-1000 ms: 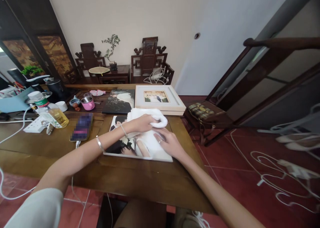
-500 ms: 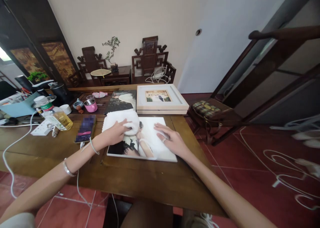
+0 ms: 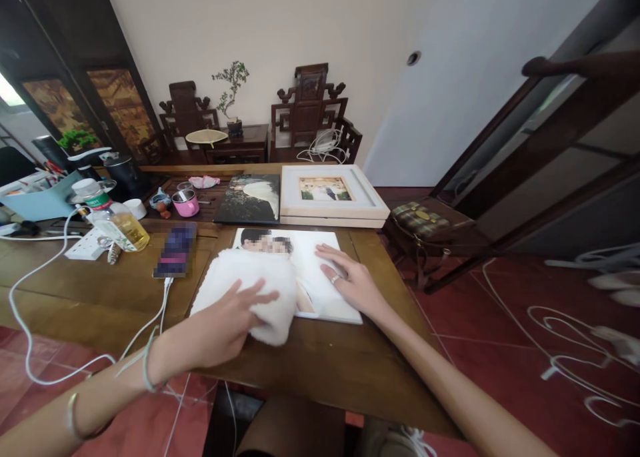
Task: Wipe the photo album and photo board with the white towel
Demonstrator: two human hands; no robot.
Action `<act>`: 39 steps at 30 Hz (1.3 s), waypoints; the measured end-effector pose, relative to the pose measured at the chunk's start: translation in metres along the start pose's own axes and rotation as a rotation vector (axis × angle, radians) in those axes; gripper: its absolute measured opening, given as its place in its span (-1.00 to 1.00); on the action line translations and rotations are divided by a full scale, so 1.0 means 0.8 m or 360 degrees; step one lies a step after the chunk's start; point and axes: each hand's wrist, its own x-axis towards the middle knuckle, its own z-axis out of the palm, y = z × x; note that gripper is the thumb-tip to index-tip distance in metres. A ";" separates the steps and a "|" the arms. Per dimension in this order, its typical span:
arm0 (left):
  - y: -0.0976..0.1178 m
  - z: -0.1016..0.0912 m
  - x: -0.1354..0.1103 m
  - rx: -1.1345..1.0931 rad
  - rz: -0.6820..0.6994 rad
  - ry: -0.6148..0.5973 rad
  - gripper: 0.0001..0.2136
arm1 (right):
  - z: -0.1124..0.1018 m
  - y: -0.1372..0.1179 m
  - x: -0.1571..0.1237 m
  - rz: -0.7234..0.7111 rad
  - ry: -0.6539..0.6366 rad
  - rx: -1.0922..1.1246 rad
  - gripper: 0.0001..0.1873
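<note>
A flat photo print [image 3: 310,270] lies on the wooden table [image 3: 310,363] in front of me. My left hand [image 3: 223,323] presses a white cloth [image 3: 255,287] onto the print's near left part, fingers spread over the cloth. My right hand [image 3: 350,283] rests flat on the print's right side, fingers stretched out, a ring on one finger. The cloth hides the lower left of the picture.
A white framed photo [image 3: 330,193] and a dark print [image 3: 250,200] lie behind. A phone [image 3: 175,250] on a white cable, an oil bottle [image 3: 113,220], a pink cup [image 3: 185,203] and a power strip [image 3: 87,243] sit left. A bench with a bag [image 3: 420,220] stands right.
My left hand has dragged the white cloth from the print's far edge toward me and to the left, down to its near edge. My right hand stayed flat on the print.
</note>
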 end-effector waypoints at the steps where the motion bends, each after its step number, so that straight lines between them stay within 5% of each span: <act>1: 0.007 -0.002 -0.006 -0.0007 0.0052 -0.0018 -0.50 | 0.000 0.000 0.000 -0.0002 -0.0001 -0.0003 -0.69; 5: 0.002 -0.011 -0.001 0.0023 0.0134 0.0024 -0.56 | 0.000 0.000 0.000 -0.0007 -0.0001 -0.0034 -0.69; 12: -0.097 -0.019 0.067 0.0022 -0.0030 0.0246 -0.51 | -0.004 -0.002 -0.001 -0.0030 -0.0046 -0.0084 -0.68; 15: -0.114 -0.019 0.078 0.0001 -0.0078 0.0313 -0.52 | -0.003 -0.001 -0.001 -0.0030 -0.0037 -0.0070 -0.68; 18: -0.097 -0.017 0.068 -0.0011 -0.0061 0.0231 -0.55 | -0.003 -0.001 -0.001 -0.0031 -0.0021 -0.0053 -0.68; 25: 0.008 -0.016 -0.005 -0.0078 0.0108 -0.0061 -0.56 | -0.002 -0.003 -0.001 -0.0012 -0.0028 -0.0068 -0.69; 28: 0.014 -0.022 -0.012 -0.0147 0.0157 -0.0120 -0.53 | -0.001 -0.004 -0.001 -0.0017 -0.0026 -0.0092 -0.68; 33: -0.048 -0.025 0.028 -0.0168 0.0078 -0.0054 -0.49 | -0.003 -0.003 -0.001 -0.0027 -0.0040 -0.0114 -0.68; 39: -0.111 -0.022 0.081 0.0053 -0.0081 0.0347 -0.59 | -0.004 -0.003 -0.001 -0.0023 -0.0059 -0.0112 -0.67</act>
